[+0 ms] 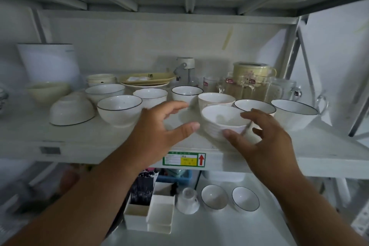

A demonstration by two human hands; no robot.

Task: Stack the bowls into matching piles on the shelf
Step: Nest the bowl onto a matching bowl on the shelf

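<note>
Several bowls stand on the white shelf (pixel 119 138). A ribbed white bowl (pixel 221 124) sits near the front edge, slightly tilted. My right hand (pixel 265 142) grips it, thumb on the front wall and fingers at the right of the rim. My left hand (pixel 159 126) hovers just left of it, fingers relaxed, holding nothing. Black-rimmed bowls (pixel 119 110) (pixel 187 93) (pixel 254 106) stand around, and a larger one (pixel 293 112) is at the right. One black-rimmed bowl lies upside down (pixel 71 111). A patterned bowl (pixel 216 100) sits behind the ribbed one.
At the back stand a cream plate stack (pixel 147 81), glass mugs (pixel 245 86), a bottle (pixel 185 72) and a white container (pixel 50 62). A cream bowl (pixel 48 91) sits at the left. The lower shelf holds two black-rimmed bowls (pixel 214 196) and white boxes (pixel 159 209).
</note>
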